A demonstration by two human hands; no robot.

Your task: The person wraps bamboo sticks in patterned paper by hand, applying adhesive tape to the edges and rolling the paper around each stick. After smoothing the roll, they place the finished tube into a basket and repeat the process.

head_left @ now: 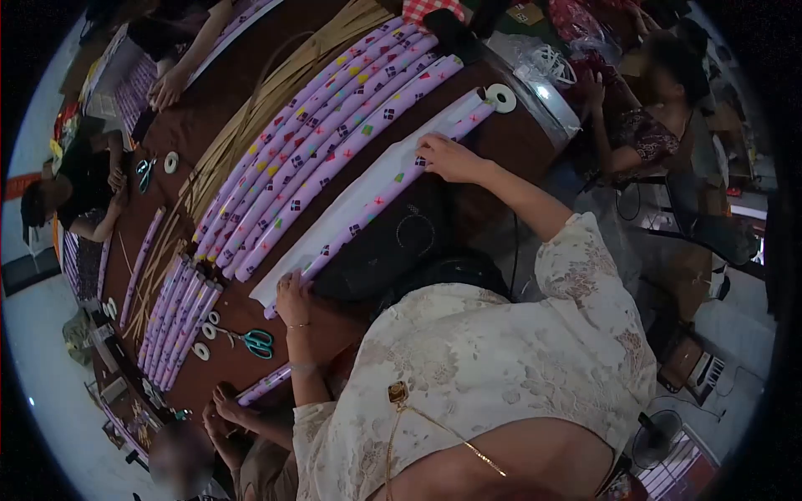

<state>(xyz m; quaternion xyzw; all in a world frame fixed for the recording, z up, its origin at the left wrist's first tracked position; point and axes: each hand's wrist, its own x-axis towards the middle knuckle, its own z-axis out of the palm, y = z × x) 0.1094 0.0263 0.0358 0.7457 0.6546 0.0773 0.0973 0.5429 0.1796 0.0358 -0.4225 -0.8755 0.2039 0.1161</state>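
A partly rolled sheet of purple patterned wrapping paper (373, 203), white on its inner side, lies lengthwise along the near side of the brown table (188, 125). My left hand (292, 299) grips its lower-left end, with the fingers bent over the rolled edge. Farther up and to the right, my right hand (447, 159) closes over the same roll near its other end, thumb and fingers bent on the paper. Just beyond the right hand, a white roll of tape (501, 98) sits by the roll's tip.
Several finished purple rolls (334, 138) lie beyond the sheet, beside long tan strips (242, 138). A bundle of purple rolls (175, 330), tape rolls (201, 351) and teal-handled scissors (257, 342) are at left. Co-workers sit around the table; one person's hands (224, 405) hold another roll nearby.
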